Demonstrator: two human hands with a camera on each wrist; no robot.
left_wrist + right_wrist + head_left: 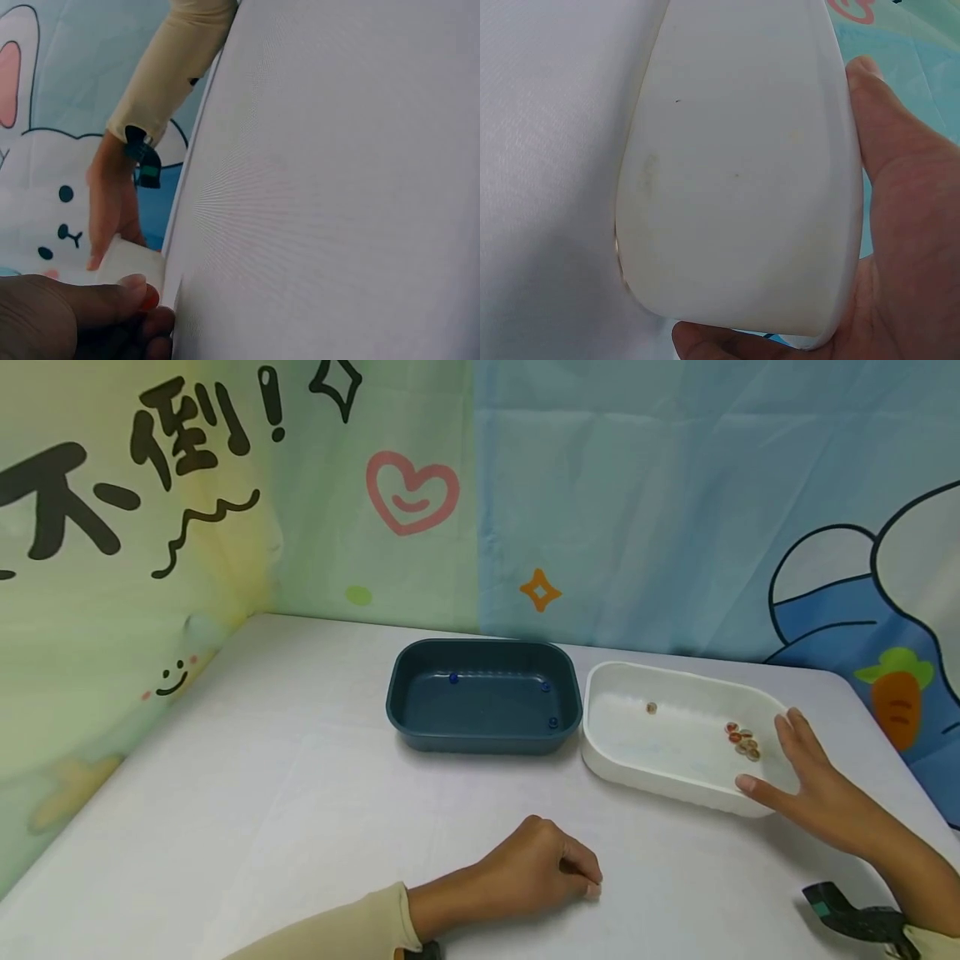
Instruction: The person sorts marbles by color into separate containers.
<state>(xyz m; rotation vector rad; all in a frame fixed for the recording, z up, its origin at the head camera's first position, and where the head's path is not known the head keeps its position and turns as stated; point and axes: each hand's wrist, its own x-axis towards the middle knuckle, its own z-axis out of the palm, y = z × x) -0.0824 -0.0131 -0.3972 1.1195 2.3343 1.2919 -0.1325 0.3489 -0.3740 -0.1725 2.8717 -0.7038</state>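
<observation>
Resting just above the table in front of the trays, my left hand (pixel 536 872) has its fingers curled. In the left wrist view, a small red-orange bead (pixel 150 298) is pinched between its thumb and fingers. My right hand (pixel 821 789) holds the right end of the white tray (pixel 675 777), thumb along the near rim and fingers at the end wall. Inside that tray lies a cluster of several reddish and amber beads (pixel 742 743), with a single amber bead (pixel 651 708) farther left. The right wrist view shows the tray's outer wall (pixel 735 195) up close.
Left of the white tray, nearly touching it, stands a dark blue tray (pixel 483 743) with three blue beads, one of them a bead (pixel 453 678) at the back. A white-covered table (pixel 300 760) lies beneath, with a printed cloth backdrop (pixel 615 510) behind.
</observation>
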